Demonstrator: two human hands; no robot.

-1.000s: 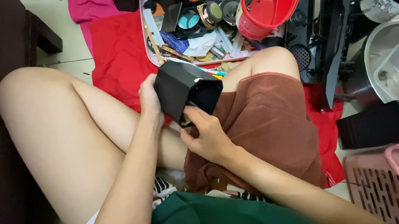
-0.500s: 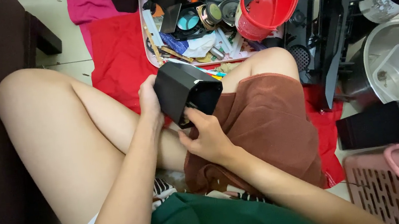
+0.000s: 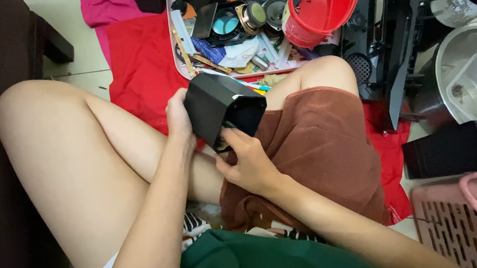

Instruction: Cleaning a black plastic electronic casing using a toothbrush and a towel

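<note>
A black box-shaped speaker housing [image 3: 221,109] is held above the lap, between both hands. Its left side is gripped by the left hand [image 3: 178,118], fingers wrapped around the smooth, matte plastic shell. The right hand [image 3: 247,161] is closed on the housing's lower open edge, fingertips tucked into the dark opening. A brown, soft towel [image 3: 318,149] is draped over the thigh just beneath it.
</note>
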